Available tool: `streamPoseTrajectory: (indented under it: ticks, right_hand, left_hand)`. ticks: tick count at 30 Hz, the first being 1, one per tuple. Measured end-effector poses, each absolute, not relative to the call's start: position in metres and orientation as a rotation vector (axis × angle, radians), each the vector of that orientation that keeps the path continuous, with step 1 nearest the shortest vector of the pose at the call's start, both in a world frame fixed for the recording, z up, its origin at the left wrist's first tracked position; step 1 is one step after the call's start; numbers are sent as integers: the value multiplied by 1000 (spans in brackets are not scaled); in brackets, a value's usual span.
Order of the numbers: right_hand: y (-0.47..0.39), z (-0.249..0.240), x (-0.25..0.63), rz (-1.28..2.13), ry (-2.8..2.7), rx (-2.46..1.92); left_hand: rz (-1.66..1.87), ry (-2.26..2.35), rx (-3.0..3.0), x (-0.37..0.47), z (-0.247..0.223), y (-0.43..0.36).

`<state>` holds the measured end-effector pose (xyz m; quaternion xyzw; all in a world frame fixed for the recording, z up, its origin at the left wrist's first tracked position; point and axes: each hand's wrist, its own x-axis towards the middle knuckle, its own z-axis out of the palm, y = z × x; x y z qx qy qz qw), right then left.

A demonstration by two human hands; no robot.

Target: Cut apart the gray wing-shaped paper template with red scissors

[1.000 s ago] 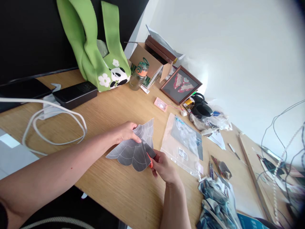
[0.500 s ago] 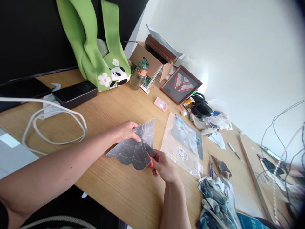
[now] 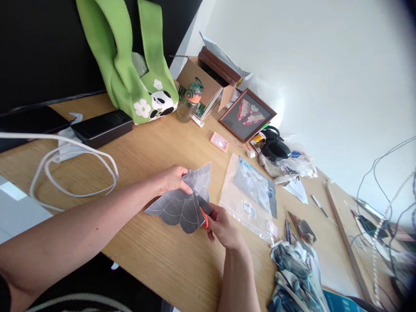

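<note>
Left hand (image 3: 173, 178): thumb on top, fingers tucked under, pinched on the upper middle of the grey sheet.
Right hand (image 3: 224, 227): closed around the orange-handled scissors (image 3: 204, 218), right by the sheet's lower right edge. Can't really see how the fingers sit in the loops.
Grey sheet (image 3: 178, 209): held up over the near part of the desk, between both hands, pale curved lines all over it and a scalloped bottom edge. Darker flap sticks out toward the right hand.
Blades: mostly hidden, so no clue how wide they're open. That'd be my main worry tbf, they could wander off a pale line if the view's blocked.
Flap: might fold into the blades and get nicked if it isn't kept clear.
Left thumb: pretty close to where the flap meets the sheet, so a slip or a long snip could get too near it.
Loose side: only one pinch steadying it, so the far points could swing or crease imo.
Desk (image 3: 156, 147): light wood grain, clear zip bag (image 3: 232, 197) lying to the right of the sheet, small pink box (image 3: 219, 142) beyond it. White cable (image 3: 43, 167) looped over on the left.
Back of desk: green panda bag (image 3: 125, 82), bottle (image 3: 186, 108), cardboard box (image 3: 191, 76) and a framed butterfly (image 3: 248, 113).
Right side: crumpled blue-grey cloth (image 3: 290, 277), black headphones (image 3: 275, 149).
Wall (image 3: 308, 78): plain and pale, bright patch behind the frame.
</note>
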<state>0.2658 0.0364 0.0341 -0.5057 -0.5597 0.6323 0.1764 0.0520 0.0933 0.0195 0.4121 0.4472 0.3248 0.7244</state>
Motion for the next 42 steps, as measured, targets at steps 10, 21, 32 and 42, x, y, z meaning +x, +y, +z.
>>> streamPoseTrajectory:
  ticks: [10,21,32,42]
  right_hand:
    - [36,34,267,1780,-1554,-1418]
    - [35,32,268,1804,-1575,-1399]
    - [36,31,267,1811,-1548,-1392]
    - [35,32,266,1787,-1553,-1407]
  left_hand:
    - [716,963,867,51,25,93]
    - [706,929,874,52,23,93]
    - [725,947,878,53,25,92]
    - [727,946,876,53,22,93]
